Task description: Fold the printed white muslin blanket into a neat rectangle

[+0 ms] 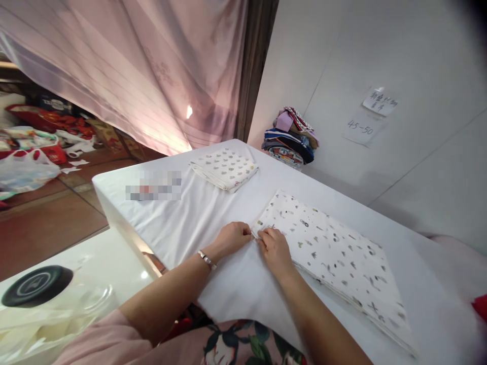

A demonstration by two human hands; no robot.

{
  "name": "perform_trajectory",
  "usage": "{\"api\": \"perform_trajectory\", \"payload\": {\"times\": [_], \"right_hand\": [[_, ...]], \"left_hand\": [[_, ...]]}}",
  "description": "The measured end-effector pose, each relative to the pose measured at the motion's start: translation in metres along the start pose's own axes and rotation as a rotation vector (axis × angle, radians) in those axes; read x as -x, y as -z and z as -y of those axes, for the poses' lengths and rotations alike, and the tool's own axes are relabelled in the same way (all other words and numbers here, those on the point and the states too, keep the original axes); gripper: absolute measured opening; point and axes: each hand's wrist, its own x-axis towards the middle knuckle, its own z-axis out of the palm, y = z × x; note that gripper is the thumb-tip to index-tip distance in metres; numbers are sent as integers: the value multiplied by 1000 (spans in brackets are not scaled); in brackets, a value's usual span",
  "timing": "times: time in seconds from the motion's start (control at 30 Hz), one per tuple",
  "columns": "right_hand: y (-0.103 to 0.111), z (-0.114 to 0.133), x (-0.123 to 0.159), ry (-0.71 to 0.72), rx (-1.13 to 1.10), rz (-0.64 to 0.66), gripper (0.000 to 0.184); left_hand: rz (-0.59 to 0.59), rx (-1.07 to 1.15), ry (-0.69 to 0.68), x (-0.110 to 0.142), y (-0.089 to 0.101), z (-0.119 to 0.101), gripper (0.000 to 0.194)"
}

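A folded white cloth (335, 248) with small grey and dark printed motifs lies flat on the white-covered table (178, 228). At its near left corner, my left hand (235, 237) is closed, its fingertips pinching the cloth's edge. My right hand (274, 248) sits just beside it, with bent fingers gripping the same corner from above. The two hands are almost touching. Farther back lies a smaller folded cloth (226, 167) with a grey heart-like print, apart from both hands. My fingers partly hide the corner.
A pile of folded fabrics (291, 137) stands by the wall past the table's far edge. A pinkish curtain (152, 61) hangs behind. At left are a white surface with a black round lid (38, 285) and plastic bags (30, 170) on the floor. A pixelated patch covers something on the table.
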Motion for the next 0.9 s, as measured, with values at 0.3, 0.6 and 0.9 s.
{"api": "perform_trajectory", "payload": {"times": [0.3, 0.6, 0.9], "right_hand": [[-2, 0, 0, -10, -24, -107, 25], [2, 0, 5, 58, 78, -18, 23], [-1, 2, 6, 52, 40, -22, 22]], "left_hand": [[23, -4, 31, 1, 4, -5, 12], [51, 4, 39, 0, 5, -5, 13], [31, 142, 13, -5, 4, 7, 16]]}}
